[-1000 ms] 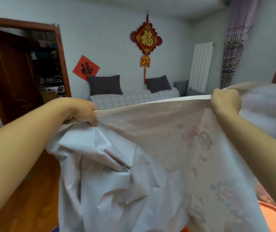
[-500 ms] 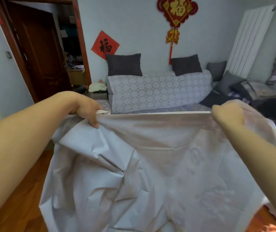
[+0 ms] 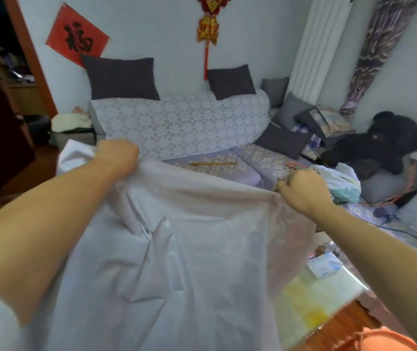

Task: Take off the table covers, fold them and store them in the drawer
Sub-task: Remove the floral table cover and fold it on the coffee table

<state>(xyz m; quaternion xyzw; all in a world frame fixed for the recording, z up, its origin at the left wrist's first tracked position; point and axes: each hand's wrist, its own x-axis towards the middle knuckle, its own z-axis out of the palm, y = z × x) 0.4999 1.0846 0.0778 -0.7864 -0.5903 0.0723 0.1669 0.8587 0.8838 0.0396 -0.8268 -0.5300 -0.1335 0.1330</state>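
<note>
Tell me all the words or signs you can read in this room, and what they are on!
"福": one black character on the red paper square stuck to the wall at a tilt.
Hanging red knot ornament: its top is cut off and the gold part is too blurred to read.
Small box on the table: blue print, too small and blurred to read.
Nothing else shows any writing.

head cam | faces forward-down | close over hands | edges blurred, perhaps motion

Dim, soft indoor light; motion blur thruout, wide-angle warp at edges.
</note>
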